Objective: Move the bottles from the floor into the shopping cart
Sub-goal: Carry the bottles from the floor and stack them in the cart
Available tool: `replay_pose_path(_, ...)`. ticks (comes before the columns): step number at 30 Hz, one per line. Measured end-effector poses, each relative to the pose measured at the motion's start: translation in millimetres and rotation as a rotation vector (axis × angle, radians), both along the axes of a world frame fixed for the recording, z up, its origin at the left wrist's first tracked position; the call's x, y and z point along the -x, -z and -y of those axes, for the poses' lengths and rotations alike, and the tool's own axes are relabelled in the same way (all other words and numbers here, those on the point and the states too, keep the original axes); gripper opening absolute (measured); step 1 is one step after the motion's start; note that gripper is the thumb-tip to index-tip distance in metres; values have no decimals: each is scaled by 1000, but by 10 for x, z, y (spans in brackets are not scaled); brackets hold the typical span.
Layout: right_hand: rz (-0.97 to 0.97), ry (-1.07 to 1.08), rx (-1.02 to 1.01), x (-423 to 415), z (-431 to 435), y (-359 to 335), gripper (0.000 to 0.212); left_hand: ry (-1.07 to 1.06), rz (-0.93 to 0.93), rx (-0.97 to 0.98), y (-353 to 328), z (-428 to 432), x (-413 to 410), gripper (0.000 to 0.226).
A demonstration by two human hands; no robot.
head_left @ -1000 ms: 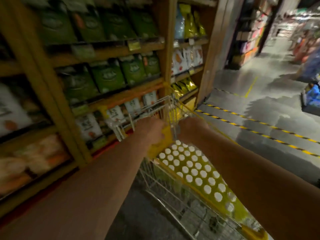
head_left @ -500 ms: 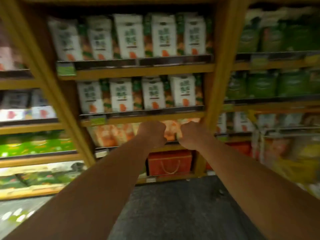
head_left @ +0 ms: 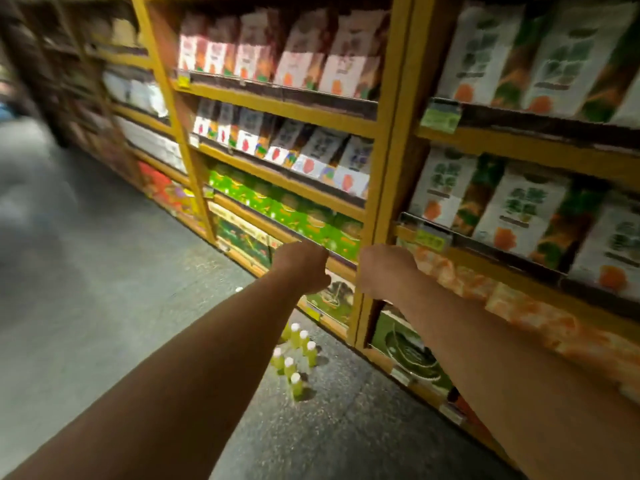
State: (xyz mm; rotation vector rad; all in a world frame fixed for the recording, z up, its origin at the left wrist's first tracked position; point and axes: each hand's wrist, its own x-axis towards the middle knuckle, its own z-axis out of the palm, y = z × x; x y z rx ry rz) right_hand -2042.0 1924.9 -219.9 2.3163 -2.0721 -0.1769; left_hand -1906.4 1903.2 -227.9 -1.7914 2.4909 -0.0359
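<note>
Several small bottles point(head_left: 294, 358) with green liquid and white caps stand upright in a cluster on the dark floor, close to the foot of the shelving. My left hand point(head_left: 303, 266) and my right hand point(head_left: 384, 271) are stretched out ahead at shelf height, well above the bottles, both curled into fists with nothing visible in them. My left forearm covers part of the bottle cluster. The shopping cart is out of view.
Yellow wooden shelving point(head_left: 384, 161) packed with boxes and bags runs along the right and recedes to the far left. Low boxes point(head_left: 405, 344) sit on the bottom shelf beside the bottles. Grey floor point(head_left: 86, 289) spreads to the left.
The view has swung left, away from the cart with its yellow pack of bottles, along the shelves. The bottles on the floor have come into view. Both hands stay fisted out front.
</note>
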Motion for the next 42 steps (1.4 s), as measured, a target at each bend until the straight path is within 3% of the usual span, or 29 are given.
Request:
replay_pose_path(7, -51, -412, -12, -1079, 823, 204, 31, -399, -48, -7, 196, 213, -1041, 35)
replay_pose_path(13, -60, -744, -84, -2234, 1005, 445, 24, -694, -14, -68, 421, 59, -2065, 33)
replay_pose_path(22, -35, -985, -52, -3934, 1182, 572, 5, -934, 25, -96, 492, 27, -3577, 33)
replay_pose_path(28, -69, -1134, -67, -4716, 1198, 671, 4, -1059, -28, -99, 614, -59, -4263, 34)
replay_pose_path(32, -110, -1254, -82, -5284, 1256, 789, 20, -1165, -62, -116, 741, -115, -4677, 35)
replay_pose_path(42, -243, -1682, -33, -6766, 1416, 1103, 32, -1578, -118, -75, 1096, -192, -5680, 27)
